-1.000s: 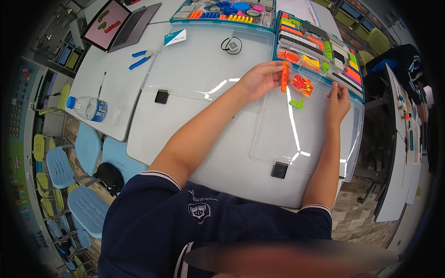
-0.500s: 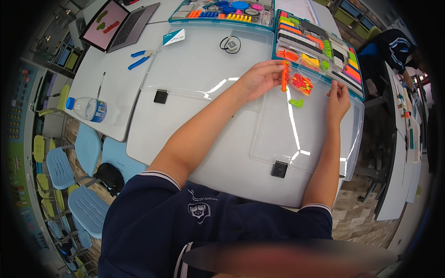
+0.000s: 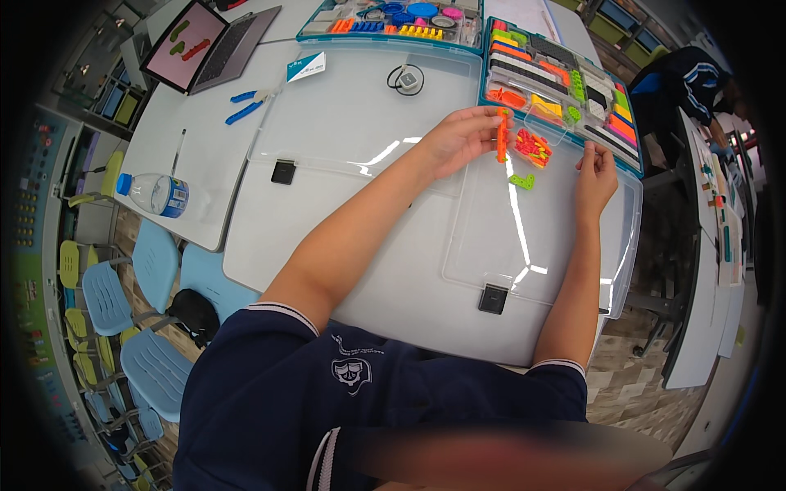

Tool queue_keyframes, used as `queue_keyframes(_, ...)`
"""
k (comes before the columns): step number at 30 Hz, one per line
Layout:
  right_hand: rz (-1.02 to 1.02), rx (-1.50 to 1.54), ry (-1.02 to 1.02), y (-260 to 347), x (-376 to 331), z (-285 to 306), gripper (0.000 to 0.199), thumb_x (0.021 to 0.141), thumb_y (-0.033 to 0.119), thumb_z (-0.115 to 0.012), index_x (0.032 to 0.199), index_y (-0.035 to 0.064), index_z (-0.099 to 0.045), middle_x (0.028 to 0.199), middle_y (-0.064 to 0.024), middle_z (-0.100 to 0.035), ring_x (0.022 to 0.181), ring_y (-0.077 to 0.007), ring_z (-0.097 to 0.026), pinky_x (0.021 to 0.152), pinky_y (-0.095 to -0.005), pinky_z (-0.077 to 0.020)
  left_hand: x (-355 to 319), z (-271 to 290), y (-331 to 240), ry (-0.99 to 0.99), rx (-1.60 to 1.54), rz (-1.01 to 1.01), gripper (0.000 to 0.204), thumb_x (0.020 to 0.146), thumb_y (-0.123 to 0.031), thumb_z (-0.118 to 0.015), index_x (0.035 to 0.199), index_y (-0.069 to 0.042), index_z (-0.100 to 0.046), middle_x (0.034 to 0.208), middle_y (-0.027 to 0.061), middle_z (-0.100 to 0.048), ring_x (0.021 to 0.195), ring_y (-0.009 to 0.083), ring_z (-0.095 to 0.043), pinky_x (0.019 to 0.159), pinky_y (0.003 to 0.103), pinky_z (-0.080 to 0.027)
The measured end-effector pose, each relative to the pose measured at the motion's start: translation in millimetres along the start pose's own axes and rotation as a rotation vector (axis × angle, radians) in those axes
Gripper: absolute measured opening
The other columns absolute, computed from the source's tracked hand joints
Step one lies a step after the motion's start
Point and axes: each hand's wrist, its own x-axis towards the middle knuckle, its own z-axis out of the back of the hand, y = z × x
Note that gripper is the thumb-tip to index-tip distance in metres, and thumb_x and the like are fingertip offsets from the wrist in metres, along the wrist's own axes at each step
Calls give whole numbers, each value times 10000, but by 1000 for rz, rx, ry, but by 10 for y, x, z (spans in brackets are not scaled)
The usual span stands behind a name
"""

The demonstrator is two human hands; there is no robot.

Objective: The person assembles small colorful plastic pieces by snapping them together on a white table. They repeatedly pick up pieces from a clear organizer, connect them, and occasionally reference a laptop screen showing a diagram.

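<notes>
Rm to pass btwn the forearms (image 3: pixel 364 221): from 6 o'clock up over the see-through lid (image 3: pixel 483 233) to the green L-piece (image 3: pixel 521 182); blk latch (image 3: pixel 492 299) in the way low down. From R hand (image 3: pixel 598 176): red/yellow pegs (image 3: pixel 533 149) block approx. 10, parts case (image 3: pixel 485 86) at 12. From L hand (image 3: pixel 458 143): orange beam (image 3: pixel 502 136) blocks 3, cabled device (image 3: pixel 408 79) near 11; rm at 9 twd pliers (image 3: pixel 246 106).
</notes>
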Motion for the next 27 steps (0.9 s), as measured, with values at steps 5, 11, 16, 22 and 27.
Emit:
queue_keyframes(5, -41, 34, 2, -3, 0, -8, 249, 946, 252, -623, 938, 4, -647, 596, -22, -572, 552, -65, -507, 537, -242, -390, -20, 4, 5, -1, 0, -2, 300, 951, -125, -571, 1217, 9, -535, 1085, 124, -623, 1079, 247, -608, 1005, 382, -467)
queue_keyframes(11, 12, -9, -15, -19, -9, 0, 232, 941, 245, -628, 941, 13, -646, 619, -40, -600, 564, -90, -549, 550, -263, -426, -1, 10, 2, -38, 12, 8, 312, 958, -122, -564, 1236, 15, -521, 1135, 127, -609, 1098, 239, -597, 1016, 381, -462)
queue_keyframes(16, 18, -21, -57, 118, -21, 38, 205, 938, 225, -624, 953, 22, -650, 656, -46, -623, 570, -104, -567, 561, -268, -449, 8, -33, -24, -42, 27, 10, 326, 971, -116, -542, 1263, 21, -498, 1132, 119, -600, 1092, 235, -593, 1016, 377, -462)
queue_keyframes(22, 217, -34, -198, 468, 233, 366, 210, 933, 218, -633, 989, 19, -664, 739, -36, -677, 620, -88, -599, 582, -240, -471, 4, -60, -32, -49, 41, 17, 338, 983, -128, -525, 1280, 26, -485, 1123, 119, -600, 1101, 235, -584, 1013, 369, -460)
queue_keyframes(27, 207, -42, -39, 648, 420, 558, 224, 939, 239, -636, 1000, 26, -671, 775, -6, -684, 633, -44, -569, 573, -192, -436, 28, -21, -39, -39, 41, 27, 351, 990, -144, -520, 1293, 29, -479, 1122, 125, -604, 1115, 241, -580, 1019, 373, -457)
